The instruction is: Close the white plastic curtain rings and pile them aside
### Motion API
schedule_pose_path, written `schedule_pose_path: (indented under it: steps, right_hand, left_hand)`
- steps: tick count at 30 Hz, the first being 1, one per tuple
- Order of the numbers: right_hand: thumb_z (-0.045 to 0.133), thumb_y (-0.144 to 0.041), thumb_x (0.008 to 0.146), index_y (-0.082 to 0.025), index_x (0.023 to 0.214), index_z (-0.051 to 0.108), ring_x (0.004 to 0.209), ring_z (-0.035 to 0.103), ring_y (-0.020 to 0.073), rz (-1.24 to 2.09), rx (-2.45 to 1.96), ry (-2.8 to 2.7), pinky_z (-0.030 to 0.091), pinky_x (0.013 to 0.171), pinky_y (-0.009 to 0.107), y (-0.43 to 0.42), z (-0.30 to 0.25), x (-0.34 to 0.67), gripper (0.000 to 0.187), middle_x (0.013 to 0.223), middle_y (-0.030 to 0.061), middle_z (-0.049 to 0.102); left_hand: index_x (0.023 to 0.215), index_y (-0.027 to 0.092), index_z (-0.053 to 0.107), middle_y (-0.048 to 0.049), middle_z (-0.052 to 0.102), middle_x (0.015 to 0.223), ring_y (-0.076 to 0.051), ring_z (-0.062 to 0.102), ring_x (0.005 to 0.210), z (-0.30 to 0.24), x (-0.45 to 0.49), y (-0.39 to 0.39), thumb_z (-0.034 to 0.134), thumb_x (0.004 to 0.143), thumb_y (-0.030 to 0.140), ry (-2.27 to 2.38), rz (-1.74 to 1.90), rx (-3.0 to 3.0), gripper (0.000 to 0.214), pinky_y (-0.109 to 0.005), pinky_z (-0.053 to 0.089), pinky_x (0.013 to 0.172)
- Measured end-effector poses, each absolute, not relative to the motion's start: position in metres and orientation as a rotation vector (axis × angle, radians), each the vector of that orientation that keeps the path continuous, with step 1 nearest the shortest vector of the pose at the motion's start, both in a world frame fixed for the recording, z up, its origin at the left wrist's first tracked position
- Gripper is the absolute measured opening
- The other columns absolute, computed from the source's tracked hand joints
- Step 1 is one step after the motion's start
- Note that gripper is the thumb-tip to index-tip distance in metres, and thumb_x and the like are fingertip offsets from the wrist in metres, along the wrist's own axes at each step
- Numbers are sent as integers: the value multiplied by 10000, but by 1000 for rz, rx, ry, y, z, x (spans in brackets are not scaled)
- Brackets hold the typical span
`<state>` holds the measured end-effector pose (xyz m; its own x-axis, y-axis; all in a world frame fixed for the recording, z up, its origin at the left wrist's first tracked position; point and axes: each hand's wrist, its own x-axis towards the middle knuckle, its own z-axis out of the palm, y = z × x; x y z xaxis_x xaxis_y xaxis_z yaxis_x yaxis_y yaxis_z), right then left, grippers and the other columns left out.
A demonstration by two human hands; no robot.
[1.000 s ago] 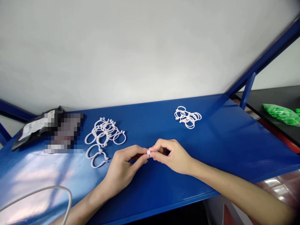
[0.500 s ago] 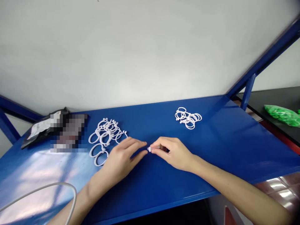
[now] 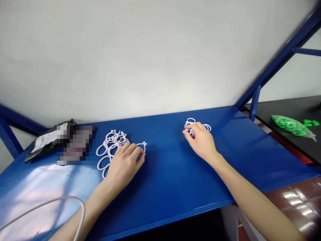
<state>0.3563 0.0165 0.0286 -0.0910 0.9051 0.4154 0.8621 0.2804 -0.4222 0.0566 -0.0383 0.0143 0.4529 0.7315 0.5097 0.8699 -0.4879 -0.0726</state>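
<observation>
White curtain rings [image 3: 116, 136] with small eyelets lie in a loose pile on the blue table [image 3: 165, 180], left of centre. At the pile's right side my left hand [image 3: 126, 159] is closed, its thumb and fingers pinching one curtain ring [image 3: 145, 147] whose eyelet points up. My hand covers part of the pile. Farther right and back, my right hand [image 3: 202, 142] hovers at a smaller group of white curtain rings [image 3: 208, 127]. Its thumb and forefinger are apart, with nothing visibly held between them, and the hand hides much of that group.
A black parcel bag [image 3: 50, 140] with a white label lies at the left, beside a blurred-out packet [image 3: 77, 144]. A pale cable [image 3: 57, 198] loops over my left forearm. Blue frame bars [image 3: 276, 60] rise at the right; beyond, a bag of green pieces [image 3: 291, 125] lies on a black surface.
My right hand has moved from the middle to the right-hand rings, and the small white piece it pinched is no longer seen in it. My left hand has drawn back left and taken a ring.
</observation>
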Motion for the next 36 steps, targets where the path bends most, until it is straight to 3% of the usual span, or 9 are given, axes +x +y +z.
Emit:
schedule_pose_path:
  steps: [5,9,16,24,29,33,36]
  right_hand:
    - [664,-383,965,-229,1021,714,773,698,158,895,-1224,-2040,525,684,283,-17,25,311,172,961,19,768]
    - [676,-301,951,-222,891,713,746,671,143,1079,-1168,-2045,489,668,264,-30,22,298,105,858,-7,754]
    - [685,-281,924,-204,929,694,723,649,126,1412,-1073,-1774,500,679,246,-34,21,297,78,833,-11,731]
    - [636,-209,912,-196,875,645,615,577,100,1186,-1063,-1845,460,591,229,-31,21,300,40,781,-19,688]
    - [625,-169,915,-202,844,656,632,587,109,1028,-1026,-1951,465,595,230,-31,22,301,83,771,-15,672]
    - [606,-150,930,-205,829,650,635,589,115,850,-1019,-2048,462,598,235,-32,20,301,123,768,-10,664]
    - [568,-147,959,-194,865,652,686,621,140,616,-949,-2146,487,644,264,-33,17,302,134,804,17,682]
  left_hand:
    - [825,187,638,-18,644,747,-195,531,713,20,81,-54,601,989,164,-1167,-783,-2489,171,-348,384,702]
    - [839,172,640,-22,669,751,-185,549,698,19,91,-61,618,983,143,-1055,-844,-2538,149,-348,370,675]
    - [851,175,606,-13,678,741,-177,534,669,19,96,-64,659,953,111,-1013,-911,-2547,132,-353,366,655]
    - [1018,184,625,-31,680,903,-156,610,782,16,92,-62,635,955,92,-1108,-1123,-2634,112,-300,480,719]
    - [995,209,654,-23,688,900,-137,647,747,23,89,-62,614,981,246,-1783,-1342,-2643,56,-255,527,692]
    - [905,207,693,-6,700,750,-150,650,681,27,88,-62,550,1000,432,-2343,-1395,-2910,284,-252,527,626]
    - [933,203,694,-16,728,781,-157,668,695,25,89,-62,596,961,479,-2511,-1534,-2895,295,-264,540,645]
